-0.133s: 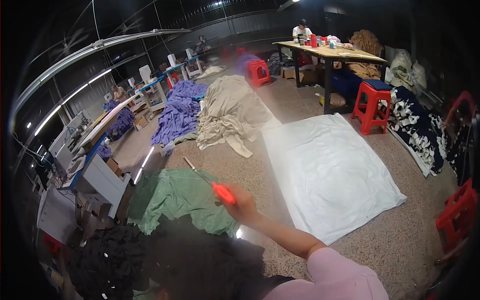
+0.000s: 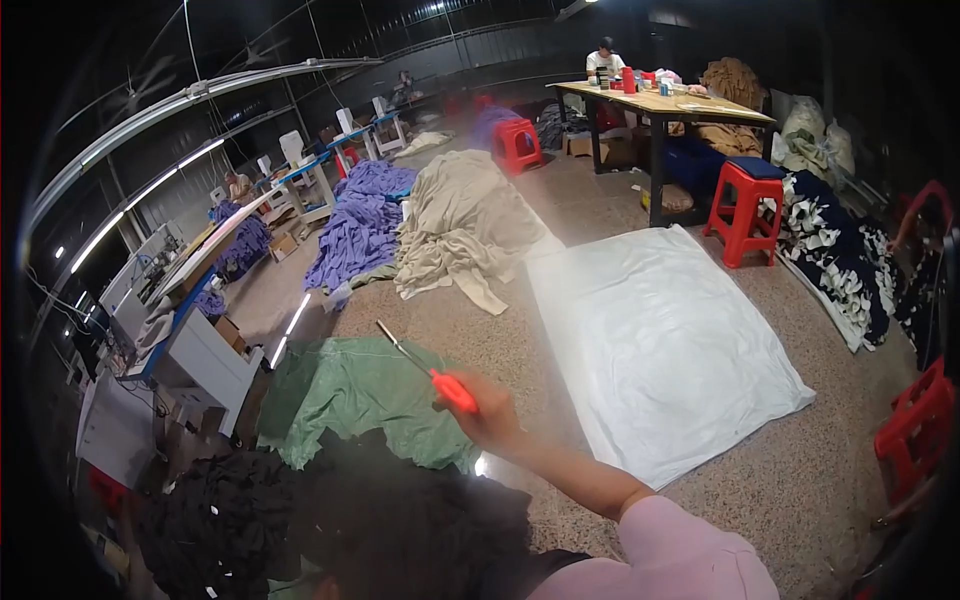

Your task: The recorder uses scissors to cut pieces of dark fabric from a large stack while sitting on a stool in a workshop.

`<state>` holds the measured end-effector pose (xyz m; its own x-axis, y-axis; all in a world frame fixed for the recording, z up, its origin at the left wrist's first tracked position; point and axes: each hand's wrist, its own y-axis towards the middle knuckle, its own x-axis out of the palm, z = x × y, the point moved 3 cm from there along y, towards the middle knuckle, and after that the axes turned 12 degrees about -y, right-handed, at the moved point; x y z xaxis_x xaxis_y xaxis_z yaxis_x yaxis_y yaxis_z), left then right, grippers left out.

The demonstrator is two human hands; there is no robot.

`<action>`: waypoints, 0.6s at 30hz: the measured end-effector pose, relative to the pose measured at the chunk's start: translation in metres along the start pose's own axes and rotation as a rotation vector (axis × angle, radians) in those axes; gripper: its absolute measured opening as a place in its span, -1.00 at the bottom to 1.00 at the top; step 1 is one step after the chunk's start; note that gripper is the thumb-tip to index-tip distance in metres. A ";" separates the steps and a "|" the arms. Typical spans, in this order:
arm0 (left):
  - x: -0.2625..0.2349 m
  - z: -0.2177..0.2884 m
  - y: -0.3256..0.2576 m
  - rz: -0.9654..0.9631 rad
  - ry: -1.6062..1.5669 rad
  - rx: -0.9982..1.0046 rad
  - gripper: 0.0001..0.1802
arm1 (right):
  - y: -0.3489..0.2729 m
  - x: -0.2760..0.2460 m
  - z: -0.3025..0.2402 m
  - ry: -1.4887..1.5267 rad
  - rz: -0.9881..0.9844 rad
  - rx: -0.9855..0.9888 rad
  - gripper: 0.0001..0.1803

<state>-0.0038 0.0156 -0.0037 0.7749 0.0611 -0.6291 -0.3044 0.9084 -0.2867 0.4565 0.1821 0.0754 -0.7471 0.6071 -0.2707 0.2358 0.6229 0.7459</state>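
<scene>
Right hand (image 2: 492,412): your fist is clenched round the red-handled tool (image 2: 428,370) | tool: metal tip raised over the green cloth (image 2: 350,395) on the floor | left hand: out of sight | white sheet (image 2: 665,345): spread just right.

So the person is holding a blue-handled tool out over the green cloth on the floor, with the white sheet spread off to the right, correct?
Not quite: the handle is red, not blue. The head view shows the right hand gripping a red-handled tool with a thin metal shaft, held out over the green cloth, with the white sheet spread to the right.
</scene>
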 end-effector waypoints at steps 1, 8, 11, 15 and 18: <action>0.000 -0.001 -0.004 0.003 0.003 0.001 -0.37 | -0.010 0.001 0.000 -0.006 -0.031 0.011 -0.66; -0.015 -0.029 0.021 0.039 -0.028 0.066 -0.38 | -0.101 0.028 -0.061 0.195 -0.246 -0.087 -0.59; -0.002 -0.034 0.037 0.046 -0.025 0.085 -0.40 | -0.166 0.032 -0.106 0.353 -0.553 -0.231 -0.46; -0.006 -0.030 0.031 0.057 -0.051 0.132 -0.41 | -0.196 0.025 -0.150 0.531 -0.907 -0.263 -0.56; -0.005 -0.033 0.033 0.055 -0.058 0.139 -0.41 | -0.207 0.038 -0.148 0.564 -0.806 -0.260 -0.61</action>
<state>-0.0363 0.0317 -0.0342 0.7912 0.1328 -0.5969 -0.2709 0.9512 -0.1474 0.2876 0.0034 0.0011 -0.8241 -0.3094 -0.4745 -0.5593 0.5766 0.5955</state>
